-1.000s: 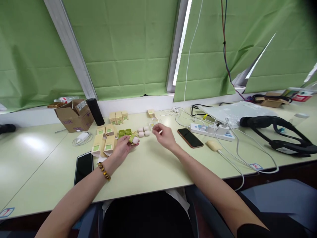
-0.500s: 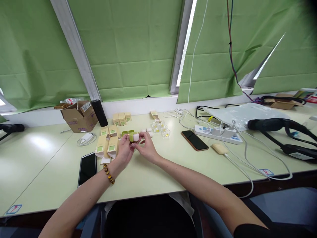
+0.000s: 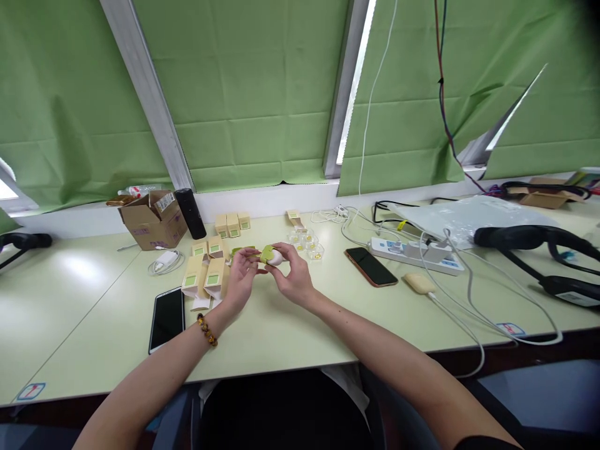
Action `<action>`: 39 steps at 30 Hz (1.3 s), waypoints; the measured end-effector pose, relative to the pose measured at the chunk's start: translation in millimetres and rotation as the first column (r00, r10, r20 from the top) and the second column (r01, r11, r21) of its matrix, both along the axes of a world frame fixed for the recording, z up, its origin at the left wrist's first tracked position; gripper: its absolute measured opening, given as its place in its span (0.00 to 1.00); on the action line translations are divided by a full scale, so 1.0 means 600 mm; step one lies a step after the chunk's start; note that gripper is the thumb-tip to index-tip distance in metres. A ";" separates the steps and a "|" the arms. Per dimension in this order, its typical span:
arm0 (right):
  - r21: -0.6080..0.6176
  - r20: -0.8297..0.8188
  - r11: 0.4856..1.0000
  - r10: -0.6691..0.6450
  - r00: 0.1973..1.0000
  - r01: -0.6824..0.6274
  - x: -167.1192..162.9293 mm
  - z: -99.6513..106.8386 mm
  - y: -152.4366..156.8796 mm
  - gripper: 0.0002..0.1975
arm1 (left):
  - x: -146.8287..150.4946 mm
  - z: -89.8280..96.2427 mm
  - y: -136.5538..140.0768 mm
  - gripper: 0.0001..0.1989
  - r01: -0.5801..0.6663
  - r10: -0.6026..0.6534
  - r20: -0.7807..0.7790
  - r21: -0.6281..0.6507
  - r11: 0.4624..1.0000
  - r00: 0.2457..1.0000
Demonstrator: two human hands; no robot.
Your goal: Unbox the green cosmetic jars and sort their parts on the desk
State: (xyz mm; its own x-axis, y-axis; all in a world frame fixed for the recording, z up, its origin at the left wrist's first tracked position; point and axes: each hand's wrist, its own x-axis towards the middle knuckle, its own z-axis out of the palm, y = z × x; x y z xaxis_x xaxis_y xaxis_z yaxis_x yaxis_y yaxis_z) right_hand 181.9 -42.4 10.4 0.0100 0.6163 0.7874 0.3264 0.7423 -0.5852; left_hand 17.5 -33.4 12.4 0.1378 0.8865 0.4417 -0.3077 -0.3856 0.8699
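Observation:
My right hand [image 3: 296, 278] is closed on a small rounded white-and-green container [image 3: 276, 258], thumb below and fingers above. Its green part faces left and its white part lies toward my right palm. My left hand [image 3: 240, 278], wearing a bead bracelet, is just left of the container with half-curled fingers and the thumb apart; whether the fingertips touch it I cannot tell. Green pieces [image 3: 235, 251] lie on the table partly hidden behind my left hand. Open cream cartons with green squares [image 3: 214, 278] stand beside my left wrist.
Clear plastic cups [image 3: 315, 252] with yellow centres sit beyond my right hand. Small closed cartons [image 3: 233, 225] stand at the back. A phone [image 3: 371, 267] and power strip [image 3: 415, 255] lie right, another phone [image 3: 167, 319] left. A cardboard box [image 3: 152, 222] and black cylinder [image 3: 190, 214] stand back left.
The white-and-green container has moved slightly right and turned, with more of its green side showing. My right hand has shifted right with it; my left fingers have loosened from around it.

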 end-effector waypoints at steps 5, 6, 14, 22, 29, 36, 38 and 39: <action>0.071 0.135 0.996 -0.054 0.989 0.045 0.010 0.003 -0.002 0.20 | -0.005 0.008 -0.013 0.23 -0.045 0.051 -0.040 0.152 0.987 0.998; 0.068 0.163 0.997 -0.056 0.985 0.046 0.011 0.003 -0.002 0.20 | -0.005 0.009 -0.016 0.23 -0.043 0.051 -0.047 0.156 0.987 0.998; 0.132 0.256 0.989 -0.094 0.962 0.062 0.017 -0.002 0.006 0.22 | -0.005 0.011 -0.021 0.27 0.063 -0.059 -0.037 0.126 0.990 0.998; 0.141 0.237 0.988 -0.090 0.967 0.058 0.017 0.001 0.006 0.21 | -0.004 0.008 -0.016 0.27 0.054 -0.053 -0.015 0.102 0.993 0.998; -0.061 0.088 0.996 0.065 0.994 -0.059 0.011 0.009 0.004 0.18 | -0.007 0.013 -0.010 0.20 -0.056 0.068 -0.109 0.112 0.992 0.992; -0.196 0.120 0.978 0.092 0.989 -0.067 0.016 0.002 0.020 0.18 | -0.002 0.004 0.006 0.16 -0.063 0.071 -0.172 0.049 0.997 0.982; -0.187 0.155 0.980 0.093 0.984 -0.063 0.016 0.000 0.021 0.19 | -0.002 -0.002 0.010 0.15 -0.076 0.085 -0.190 0.053 0.996 0.978; -0.166 0.175 0.984 0.093 0.980 -0.064 0.017 -0.001 0.020 0.19 | -0.002 -0.005 0.012 0.15 -0.086 0.096 -0.198 0.056 0.995 0.976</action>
